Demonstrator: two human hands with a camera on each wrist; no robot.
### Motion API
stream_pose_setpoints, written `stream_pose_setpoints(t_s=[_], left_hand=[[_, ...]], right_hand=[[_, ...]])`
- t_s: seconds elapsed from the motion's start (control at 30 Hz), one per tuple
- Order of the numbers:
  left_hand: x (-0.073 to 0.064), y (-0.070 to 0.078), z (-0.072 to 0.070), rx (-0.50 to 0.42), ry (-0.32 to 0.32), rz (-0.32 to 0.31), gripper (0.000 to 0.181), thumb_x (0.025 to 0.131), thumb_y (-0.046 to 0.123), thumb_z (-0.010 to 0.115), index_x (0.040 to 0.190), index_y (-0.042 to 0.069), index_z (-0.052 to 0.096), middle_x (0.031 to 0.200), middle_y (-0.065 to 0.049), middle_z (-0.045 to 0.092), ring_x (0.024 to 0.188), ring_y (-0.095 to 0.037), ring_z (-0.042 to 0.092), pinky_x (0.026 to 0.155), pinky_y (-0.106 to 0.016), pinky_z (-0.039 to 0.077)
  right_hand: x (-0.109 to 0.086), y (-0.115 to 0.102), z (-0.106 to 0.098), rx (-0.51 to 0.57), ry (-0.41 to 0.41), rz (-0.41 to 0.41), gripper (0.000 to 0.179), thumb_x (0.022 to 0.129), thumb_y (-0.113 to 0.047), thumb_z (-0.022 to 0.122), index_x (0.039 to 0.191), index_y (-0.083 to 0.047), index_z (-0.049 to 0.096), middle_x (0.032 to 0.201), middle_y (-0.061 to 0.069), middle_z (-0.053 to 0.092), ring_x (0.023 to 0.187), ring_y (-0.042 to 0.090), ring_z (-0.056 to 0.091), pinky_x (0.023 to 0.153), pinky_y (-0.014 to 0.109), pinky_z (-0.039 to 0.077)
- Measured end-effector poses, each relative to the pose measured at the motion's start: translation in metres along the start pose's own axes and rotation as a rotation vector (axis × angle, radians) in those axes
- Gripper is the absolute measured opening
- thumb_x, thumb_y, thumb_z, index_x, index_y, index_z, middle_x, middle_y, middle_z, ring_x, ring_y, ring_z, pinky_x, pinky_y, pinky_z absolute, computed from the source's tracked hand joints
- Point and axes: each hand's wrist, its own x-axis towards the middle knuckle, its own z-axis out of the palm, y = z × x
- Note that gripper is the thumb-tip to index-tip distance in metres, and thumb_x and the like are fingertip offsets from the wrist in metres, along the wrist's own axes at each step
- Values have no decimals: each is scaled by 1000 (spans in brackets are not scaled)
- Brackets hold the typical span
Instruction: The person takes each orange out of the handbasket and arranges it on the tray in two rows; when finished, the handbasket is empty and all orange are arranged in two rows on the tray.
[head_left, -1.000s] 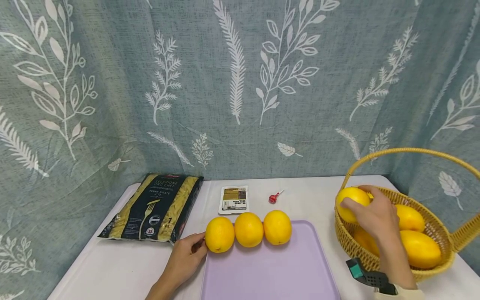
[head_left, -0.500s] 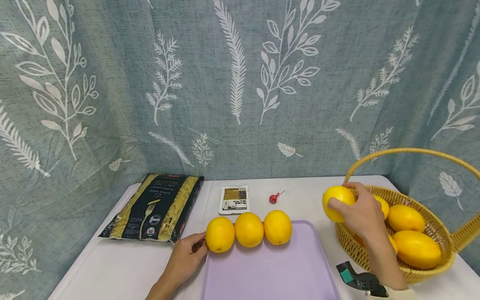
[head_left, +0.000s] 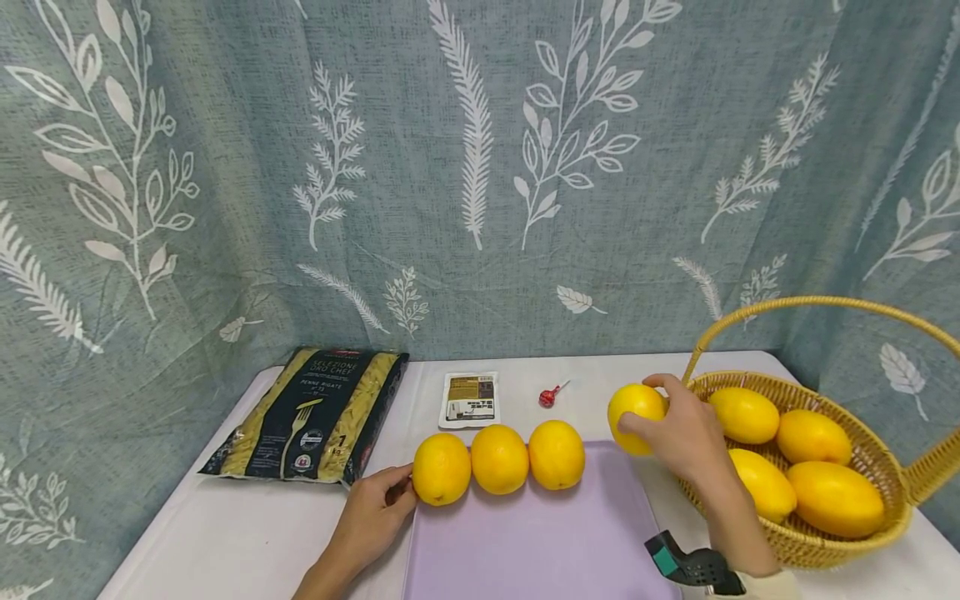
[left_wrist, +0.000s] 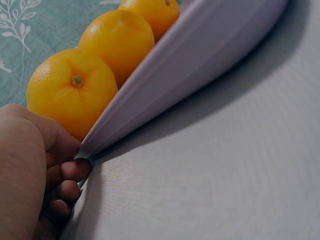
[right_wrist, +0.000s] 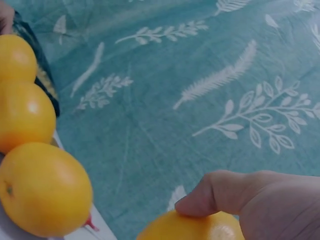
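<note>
Three oranges sit in a row along the far end of a light purple tray (head_left: 540, 542): a left orange (head_left: 441, 468), a middle orange (head_left: 499, 459) and a right orange (head_left: 557, 455). My left hand (head_left: 372, 518) pinches the tray's far-left corner, its fingertips right beside the left orange; in the left wrist view the other fingers curl below the rim. Raised near the tray's far-right corner, my right hand (head_left: 688, 429) grips another orange (head_left: 632, 410). The right wrist view shows the thumb (right_wrist: 197, 202) lying across this orange; the rest of the hand's grip is out of that view.
Several yellow, rounded to oval fruits (head_left: 836, 498) lie in a wicker basket (head_left: 813, 552) with a tall handle, at right. A penne pasta bag (head_left: 307, 417) is at left. Behind the tray lie a small flat packet (head_left: 469, 400) and a red lollipop (head_left: 547, 398). A curtain (head_left: 480, 308) hangs behind.
My right hand has lifted the orange out of the basket and carried it left toward the tray's far-right corner. The left hand and the three oranges have stayed put.
</note>
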Motion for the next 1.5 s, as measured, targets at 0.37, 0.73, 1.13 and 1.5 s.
stream_pose_setpoints(t_s=[0.37,0.73,1.13,1.5], left_hand=[[1,0,0,13,1,-17,34,88,0,68,121,-4,71,77,4,61,72,-10,53,64,-22,47],[1,-2,0,27,11,-8,34,87,0,68,120,-4,71,76,5,60,71,-9,53,63,-23,47],[0,0,0,18,10,17,33,87,0,69,119,-3,73,76,5,60,71,-8,52,63,-22,45],[0,-1,1,22,13,16,32,87,0,69,119,-3,73,75,5,59,70,-8,51,62,-23,45]], right_hand=[[5,2,18,-71,-124,-5,68,82,-37,76,138,-5,52,124,26,62,102,38,57,82,52,48],[8,6,32,-74,-187,20,68,82,-36,79,136,-4,53,128,26,60,101,37,57,81,50,48],[10,8,38,-107,-204,19,72,85,-40,78,139,-2,52,134,31,56,112,42,57,90,58,47],[10,9,39,-110,-216,22,80,88,-49,74,145,-1,47,141,33,51,124,51,51,97,65,43]])
